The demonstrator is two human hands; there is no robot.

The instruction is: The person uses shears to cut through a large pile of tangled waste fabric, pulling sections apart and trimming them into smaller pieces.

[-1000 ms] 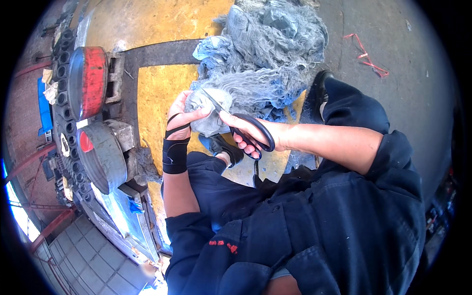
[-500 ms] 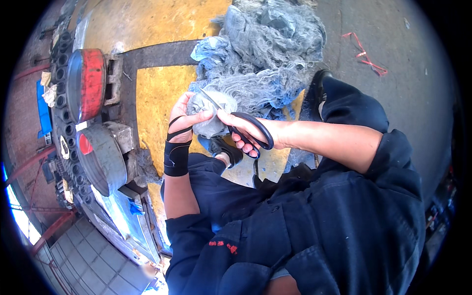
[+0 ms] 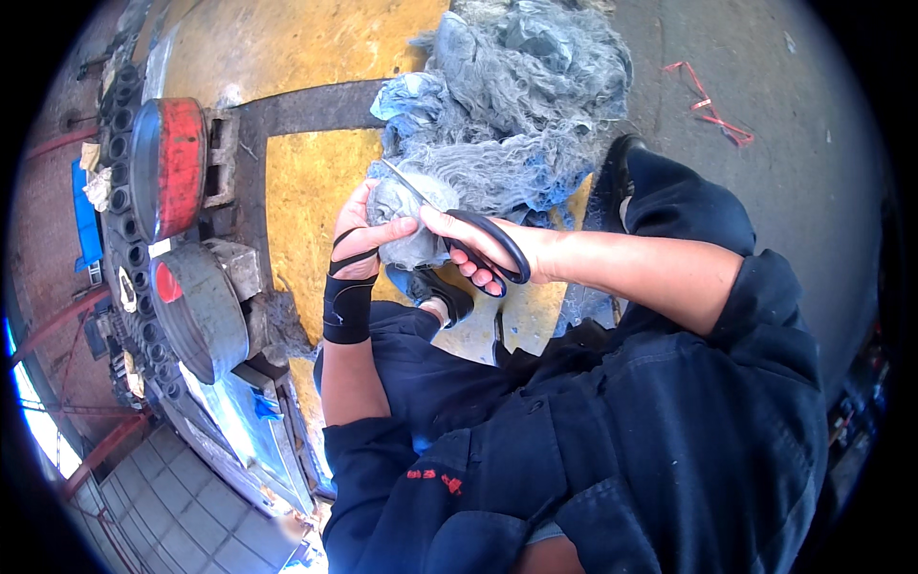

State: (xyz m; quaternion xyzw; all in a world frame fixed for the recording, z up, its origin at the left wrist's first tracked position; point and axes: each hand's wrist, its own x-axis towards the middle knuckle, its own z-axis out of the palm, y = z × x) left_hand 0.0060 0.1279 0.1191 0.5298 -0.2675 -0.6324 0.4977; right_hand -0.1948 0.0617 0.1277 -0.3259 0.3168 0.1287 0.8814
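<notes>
My left hand (image 3: 359, 230), wearing a black wrist wrap (image 3: 346, 308), grips a wad of grey fibre (image 3: 402, 251), its thumb laid over the near side. In my right hand (image 3: 478, 260) is a pair of scissors (image 3: 509, 247) with black handles, my fingers through the loops. The blades cross over the top of the wad and point up and left; I cannot tell how far apart they are. Just beyond my hands lies a large heap of tangled grey fibre (image 3: 535, 86), with pale blue pieces mixed in.
On the left stand a red drum-like object (image 3: 177, 163) and a grey one (image 3: 201, 306), beside concrete blocks (image 3: 222, 158). Yellow plates (image 3: 306, 191) cover part of the floor. A red strap (image 3: 710, 107) lies on the grey floor at the right. My shoe (image 3: 448, 295) is below the wad.
The scissors have shifted slightly left and up, their tip now nearer the far edge of the wad. My left hand keeps its hold almost in place.
</notes>
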